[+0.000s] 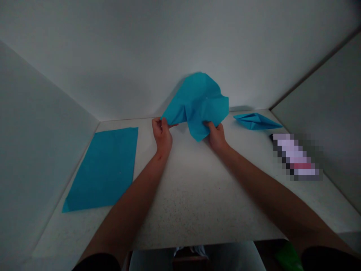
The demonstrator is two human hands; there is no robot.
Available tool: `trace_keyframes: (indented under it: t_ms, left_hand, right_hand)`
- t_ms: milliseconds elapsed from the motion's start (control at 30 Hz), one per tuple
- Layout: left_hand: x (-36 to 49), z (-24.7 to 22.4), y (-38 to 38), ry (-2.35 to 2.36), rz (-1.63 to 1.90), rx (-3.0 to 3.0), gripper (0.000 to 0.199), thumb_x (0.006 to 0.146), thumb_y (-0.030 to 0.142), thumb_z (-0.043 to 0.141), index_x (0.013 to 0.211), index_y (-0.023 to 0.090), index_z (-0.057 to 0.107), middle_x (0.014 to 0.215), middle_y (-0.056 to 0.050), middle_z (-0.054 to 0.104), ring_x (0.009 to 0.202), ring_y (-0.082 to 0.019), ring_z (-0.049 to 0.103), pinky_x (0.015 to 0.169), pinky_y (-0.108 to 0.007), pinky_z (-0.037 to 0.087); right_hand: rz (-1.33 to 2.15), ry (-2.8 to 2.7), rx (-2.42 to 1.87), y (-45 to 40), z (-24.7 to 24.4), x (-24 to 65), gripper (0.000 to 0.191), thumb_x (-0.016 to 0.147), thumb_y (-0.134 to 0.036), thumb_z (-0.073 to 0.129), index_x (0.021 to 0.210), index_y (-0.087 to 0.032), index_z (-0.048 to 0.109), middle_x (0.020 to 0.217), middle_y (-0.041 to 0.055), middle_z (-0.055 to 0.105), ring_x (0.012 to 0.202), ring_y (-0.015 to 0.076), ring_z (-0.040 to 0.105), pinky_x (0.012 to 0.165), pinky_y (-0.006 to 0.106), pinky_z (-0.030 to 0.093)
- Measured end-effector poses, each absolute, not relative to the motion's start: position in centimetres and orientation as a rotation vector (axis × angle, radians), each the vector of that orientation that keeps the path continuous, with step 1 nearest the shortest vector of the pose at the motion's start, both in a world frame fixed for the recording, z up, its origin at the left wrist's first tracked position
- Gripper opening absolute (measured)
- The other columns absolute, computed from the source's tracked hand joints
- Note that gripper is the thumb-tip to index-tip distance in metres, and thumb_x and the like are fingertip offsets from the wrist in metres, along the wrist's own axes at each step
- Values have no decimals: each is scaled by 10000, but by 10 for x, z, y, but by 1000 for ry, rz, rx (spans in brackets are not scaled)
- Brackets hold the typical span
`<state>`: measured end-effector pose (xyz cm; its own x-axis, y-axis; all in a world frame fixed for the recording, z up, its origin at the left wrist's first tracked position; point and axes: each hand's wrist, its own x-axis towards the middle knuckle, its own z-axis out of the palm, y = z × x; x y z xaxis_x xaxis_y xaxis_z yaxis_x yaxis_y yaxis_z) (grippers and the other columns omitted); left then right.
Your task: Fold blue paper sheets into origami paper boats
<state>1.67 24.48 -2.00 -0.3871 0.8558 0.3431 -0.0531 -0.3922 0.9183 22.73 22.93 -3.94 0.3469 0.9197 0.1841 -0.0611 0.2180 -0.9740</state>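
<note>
A creased sheet of blue paper [197, 96] is held up over the far part of the table, partly unfolded, with fold lines and bent flaps. My left hand [163, 131] pinches its lower left corner between thumb and fingers. At the lower right edge, my right hand [216, 136] grips the sheet, thumb on the near face and the other fingers mostly hidden behind it. One flap hangs down between the two hands.
Flat blue paper [104, 169] lies at the left of the white table [183, 195]. On the right rest a folded blue paper shape [256, 121] and a pixelated, phone-like object [296, 156]. White walls [126, 56] enclose the back and both sides.
</note>
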Motion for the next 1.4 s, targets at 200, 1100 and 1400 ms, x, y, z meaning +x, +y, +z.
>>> trace_keyframes:
  t_ms: [200,1100,1400]
  left_hand:
    - [9,-29,253,1241,1825,1042,548,964,788,603,1043,255,504,903,-3,542,814,-157,610,716,-276,556]
    - [-20,-23,220,1473,1973,719,500,935,749,561,1056,274,462,955,-17,520,882,-184,572,782,-320,499]
    - [-73,-11,60,1552,1881,744,407,933,616,656,1080,295,454,937,10,613,838,-175,707,795,-325,577]
  right_hand:
    - [1054,-1037,-984,218,-31,221,677,719,-621,896,1261,-249,735,1242,126,813,1207,394,752,1079,618,586]
    - [1105,-960,-948,217,-21,222,432,723,-581,766,994,-247,720,975,50,831,998,340,784,907,509,660]
    - [1264,-1218,-876,220,-22,221,608,663,-562,907,1136,-245,695,990,38,813,837,254,755,815,427,655]
